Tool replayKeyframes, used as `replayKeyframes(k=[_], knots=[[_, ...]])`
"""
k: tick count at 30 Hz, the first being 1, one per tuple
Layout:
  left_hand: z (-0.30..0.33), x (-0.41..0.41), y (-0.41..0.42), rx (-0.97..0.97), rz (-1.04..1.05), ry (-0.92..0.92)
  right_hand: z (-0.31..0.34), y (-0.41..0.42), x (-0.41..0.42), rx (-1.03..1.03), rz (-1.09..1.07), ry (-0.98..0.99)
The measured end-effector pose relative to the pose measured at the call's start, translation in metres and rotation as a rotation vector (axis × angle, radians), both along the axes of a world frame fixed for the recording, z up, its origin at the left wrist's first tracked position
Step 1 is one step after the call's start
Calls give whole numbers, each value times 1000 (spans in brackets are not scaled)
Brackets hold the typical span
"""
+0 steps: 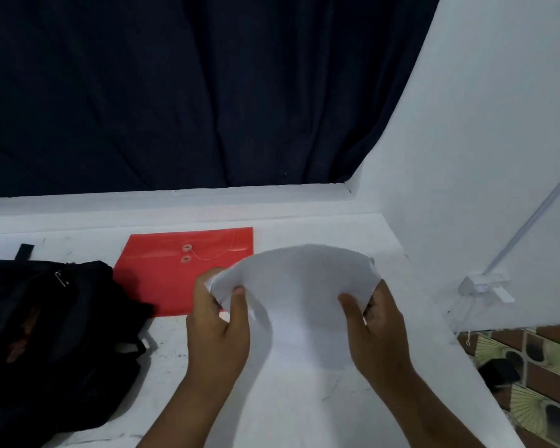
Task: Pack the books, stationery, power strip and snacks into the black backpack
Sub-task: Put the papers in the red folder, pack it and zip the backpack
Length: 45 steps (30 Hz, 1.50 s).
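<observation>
A stack of white paper sheets is bowed upward above the white table. My left hand grips its left edge and my right hand grips its right edge. Behind the sheets a red string-tie document envelope lies flat on the table. The black backpack lies at the left of the table, about a hand's width from my left hand. No books, power strip or snacks are in view.
A dark blue curtain hangs behind the table. A white wall with a cable conduit and small white box closes the right side. Patterned floor tiles and a small black object lie beyond the table's right edge.
</observation>
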<state>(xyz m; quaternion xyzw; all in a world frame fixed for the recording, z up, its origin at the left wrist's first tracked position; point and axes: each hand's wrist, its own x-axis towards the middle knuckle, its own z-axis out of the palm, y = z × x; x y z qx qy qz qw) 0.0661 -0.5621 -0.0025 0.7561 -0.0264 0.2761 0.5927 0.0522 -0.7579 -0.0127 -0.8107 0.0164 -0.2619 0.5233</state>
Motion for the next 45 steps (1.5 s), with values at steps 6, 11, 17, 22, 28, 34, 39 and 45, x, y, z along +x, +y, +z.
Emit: replayKeyframes(k=[6, 11, 17, 22, 28, 34, 39, 45], knots=[[12, 6, 10, -170, -144, -38, 29, -3, -1, -29, -8, -208], [-18, 5, 11, 30, -48, 111, 30, 0, -6, -77, -15, -246], [-18, -3, -2, 87, 21, 69, 11, -1, -7, -88, -41, -221], [-65, -13, -1, 120, -12, 243, -45, -11, -10, -157, 43, 61], [-70, -8, 6, 122, -62, 282, -38, -17, -8, -118, 26, 90], [-103, 1, 8, 389, -169, 477, -77, -36, 2, -196, -19, 344], [-132, -4, 10, 575, -163, 405, -107, -47, -7, -302, -38, 397], [-134, 1, 8, 612, -98, 313, -99, -47, -6, -182, -9, 440]])
